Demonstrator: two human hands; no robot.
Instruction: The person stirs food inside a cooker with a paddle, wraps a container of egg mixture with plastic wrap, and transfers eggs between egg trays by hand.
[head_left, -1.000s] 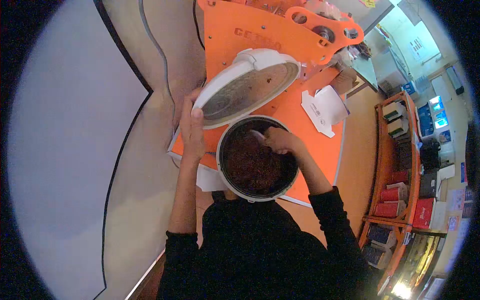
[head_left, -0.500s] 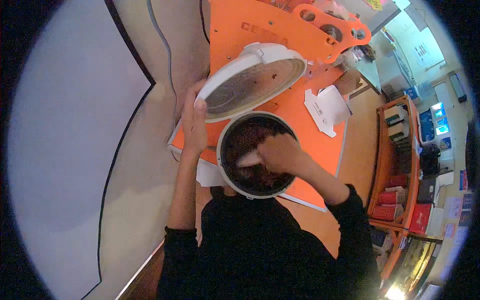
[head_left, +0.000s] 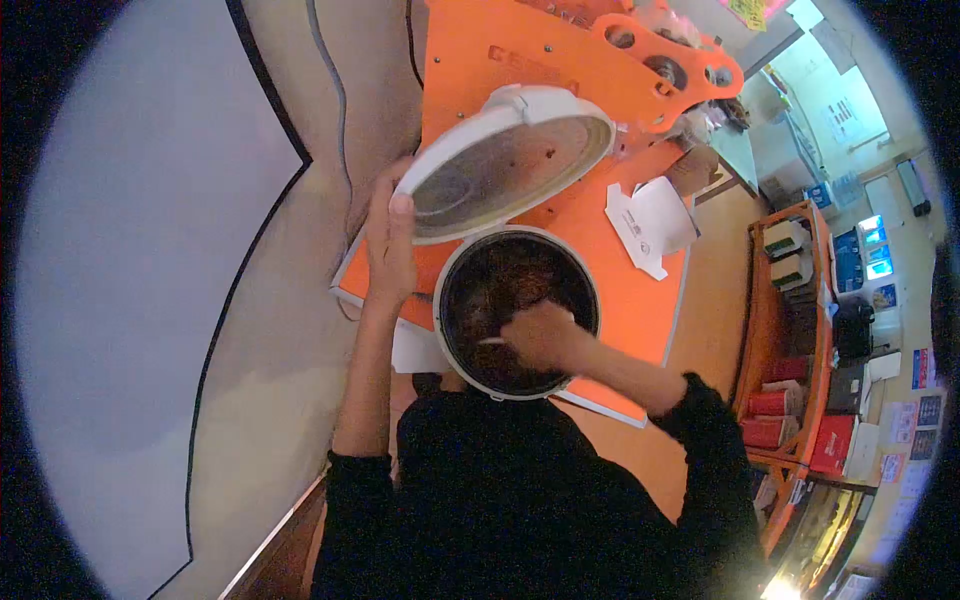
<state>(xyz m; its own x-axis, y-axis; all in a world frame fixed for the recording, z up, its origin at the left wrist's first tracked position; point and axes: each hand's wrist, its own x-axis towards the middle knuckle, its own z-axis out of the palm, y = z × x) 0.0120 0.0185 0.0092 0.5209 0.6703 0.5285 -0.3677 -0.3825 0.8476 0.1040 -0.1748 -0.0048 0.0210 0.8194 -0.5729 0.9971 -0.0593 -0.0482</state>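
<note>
- I look down at the round, dark-walled pot with a pale rim [head_left: 440, 320], which sits at the orange table's near edge, just in front of the black-clothed torso [head_left: 510, 480].
- Inside it I see a dark reddish-brown mass [head_left: 505, 275]; its texture is too dim for me to make out.
- My right hand [head_left: 548, 335] reaches into the pot from 4 o'clock, fingers closed around a slim whitish utensil [head_left: 492, 341]. The utensil's visible end points to about 7 o'clock; the rest is hidden in my grasp.
- At 12 o'clock from the pot, the large round white lid with a greyish inner face [head_left: 510, 165] stands open and tilted, a few dark specks on its inside. I can't tell whether it is joined to the pot.
- My left hand [head_left: 392, 225], at 10 o'clock, is clamped on the lid's left edge, thumb on the inner side. My two hands are well apart.
- Between 8 and 9 o'clock, a plain white flat piece [head_left: 415, 350] shows just beside the pot.
- At 2 o'clock, a white printed card piece with cut flaps [head_left: 650, 225] lies on the bright orange table [head_left: 625, 310].
- Farther out at 12, an orange panelled machine [head_left: 490, 70] stands; at 3, an orange shelf rack [head_left: 748, 370] holds boxes.
</note>
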